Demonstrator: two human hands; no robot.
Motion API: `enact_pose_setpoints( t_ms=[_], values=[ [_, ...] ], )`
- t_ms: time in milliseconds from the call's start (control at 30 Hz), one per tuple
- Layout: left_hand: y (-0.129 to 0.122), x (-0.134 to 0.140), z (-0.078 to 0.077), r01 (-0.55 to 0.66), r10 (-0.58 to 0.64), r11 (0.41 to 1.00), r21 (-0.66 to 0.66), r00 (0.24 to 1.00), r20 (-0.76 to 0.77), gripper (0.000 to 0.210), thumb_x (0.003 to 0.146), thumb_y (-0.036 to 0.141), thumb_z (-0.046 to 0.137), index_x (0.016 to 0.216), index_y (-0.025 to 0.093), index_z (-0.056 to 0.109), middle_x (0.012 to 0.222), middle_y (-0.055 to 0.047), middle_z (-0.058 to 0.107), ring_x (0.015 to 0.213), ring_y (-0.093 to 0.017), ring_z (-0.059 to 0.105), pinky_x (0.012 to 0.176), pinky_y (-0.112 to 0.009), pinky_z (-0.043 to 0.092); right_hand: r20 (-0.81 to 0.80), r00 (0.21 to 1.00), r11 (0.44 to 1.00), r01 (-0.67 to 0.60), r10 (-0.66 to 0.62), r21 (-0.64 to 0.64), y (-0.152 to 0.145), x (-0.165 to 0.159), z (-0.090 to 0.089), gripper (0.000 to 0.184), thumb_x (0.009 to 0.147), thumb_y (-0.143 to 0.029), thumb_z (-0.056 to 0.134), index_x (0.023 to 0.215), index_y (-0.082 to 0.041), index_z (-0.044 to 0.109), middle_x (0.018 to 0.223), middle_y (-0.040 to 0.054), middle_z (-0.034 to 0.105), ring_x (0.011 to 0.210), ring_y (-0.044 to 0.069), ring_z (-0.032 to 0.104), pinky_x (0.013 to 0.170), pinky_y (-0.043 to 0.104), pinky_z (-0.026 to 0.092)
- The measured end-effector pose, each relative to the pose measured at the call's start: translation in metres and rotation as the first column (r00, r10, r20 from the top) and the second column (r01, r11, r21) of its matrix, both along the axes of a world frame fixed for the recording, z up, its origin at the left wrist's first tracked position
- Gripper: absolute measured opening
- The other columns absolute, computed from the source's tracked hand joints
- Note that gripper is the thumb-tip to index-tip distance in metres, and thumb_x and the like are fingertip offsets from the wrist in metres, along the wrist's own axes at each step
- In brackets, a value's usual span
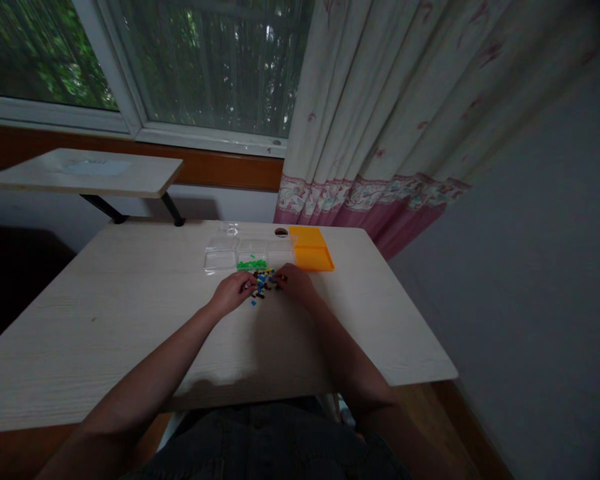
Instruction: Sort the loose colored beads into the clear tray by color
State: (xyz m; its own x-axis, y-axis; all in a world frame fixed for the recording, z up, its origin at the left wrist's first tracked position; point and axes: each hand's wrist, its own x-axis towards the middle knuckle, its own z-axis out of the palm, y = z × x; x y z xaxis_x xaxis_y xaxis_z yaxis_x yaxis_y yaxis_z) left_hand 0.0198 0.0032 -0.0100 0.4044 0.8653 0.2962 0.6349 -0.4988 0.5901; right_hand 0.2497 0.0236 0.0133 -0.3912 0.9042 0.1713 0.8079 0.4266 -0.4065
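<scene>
A small heap of mixed toy bricks (262, 283), blue, yellow, dark and pale, lies on the pale wooden table (145, 293). My left hand (231, 291) rests at the heap's left side, its fingers curled inward and pinched together. From the right, my right hand (296, 283) reaches to the heap with bent, closed fingers. What either hand pinches is too small to make out. Just behind the heap stands a clear plastic compartment tray (221, 259); green bricks (251, 265) fill part of its front middle compartment. One blue brick (253, 303) lies apart, nearer me.
An orange plastic box (312, 249) sits at the tray's right end. Behind them is a round hole (281, 233) in the tabletop. A raised shelf (85, 170) on black legs stands at the back left. Curtains (370, 133) hang behind the table, beside a window.
</scene>
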Motion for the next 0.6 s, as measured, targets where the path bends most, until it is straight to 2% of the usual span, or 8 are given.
enact_pose_setpoints(
  t_ms=[167,300,367,467,600],
  values=[
    [0.001,-0.001,-0.001,-0.002,0.002,1.000,-0.025,1.000,0.004,0.012,0.086,0.032,0.059,0.090,0.020,0.063,0.084,-0.001,0.062,0.073,-0.015,0.055,0.065,-0.025,0.039,-0.233,0.971,0.999,0.054,-0.053,-0.001,0.011,0.016,-0.004,0.015,0.088,-0.026,0.058,0.092,-0.019,0.072,0.086,0.0032,0.071,0.074,0.014,0.062,0.072,0.024,0.046],
    [0.001,-0.001,-0.001,-0.006,0.006,0.999,-0.033,1.000,-0.006,0.013,0.086,0.030,0.058,0.093,0.020,0.063,0.087,-0.002,0.062,0.074,-0.015,0.056,0.066,-0.024,0.040,-0.394,0.905,0.962,0.233,-0.160,0.144,0.018,0.042,-0.005,0.022,0.090,-0.033,0.055,0.092,-0.018,0.071,0.086,0.0046,0.072,0.076,0.016,0.063,0.075,0.026,0.048],
    [0.001,-0.001,-0.001,-0.004,0.004,1.000,-0.025,1.000,-0.009,0.015,0.087,0.030,0.057,0.096,0.020,0.063,0.088,-0.002,0.063,0.074,-0.015,0.056,0.067,-0.025,0.041,-0.389,0.896,0.928,0.311,-0.214,0.206,0.021,0.054,-0.006,0.025,0.091,-0.035,0.053,0.093,-0.018,0.071,0.089,0.0059,0.072,0.079,0.017,0.063,0.077,0.027,0.047],
    [0.000,-0.001,-0.001,0.007,-0.007,1.000,-0.005,1.000,-0.015,0.017,0.088,0.028,0.055,0.100,0.021,0.064,0.089,-0.003,0.063,0.077,-0.016,0.057,0.071,-0.026,0.043,-0.279,0.907,0.885,0.388,-0.316,0.259,0.024,0.065,-0.011,0.027,0.092,-0.035,0.051,0.093,-0.018,0.072,0.090,0.0071,0.073,0.084,0.019,0.063,0.082,0.030,0.045],
    [-0.002,-0.001,0.001,0.029,-0.029,1.000,0.009,0.999,-0.017,0.021,0.090,0.026,0.050,0.104,0.021,0.066,0.094,-0.004,0.065,0.082,-0.017,0.059,0.076,-0.028,0.045,-0.155,0.910,0.875,0.412,-0.384,0.255,0.028,0.068,-0.019,0.027,0.092,-0.032,0.050,0.093,-0.018,0.073,0.096,0.0079,0.074,0.091,0.020,0.062,0.091,0.034,0.041]
  ],
)
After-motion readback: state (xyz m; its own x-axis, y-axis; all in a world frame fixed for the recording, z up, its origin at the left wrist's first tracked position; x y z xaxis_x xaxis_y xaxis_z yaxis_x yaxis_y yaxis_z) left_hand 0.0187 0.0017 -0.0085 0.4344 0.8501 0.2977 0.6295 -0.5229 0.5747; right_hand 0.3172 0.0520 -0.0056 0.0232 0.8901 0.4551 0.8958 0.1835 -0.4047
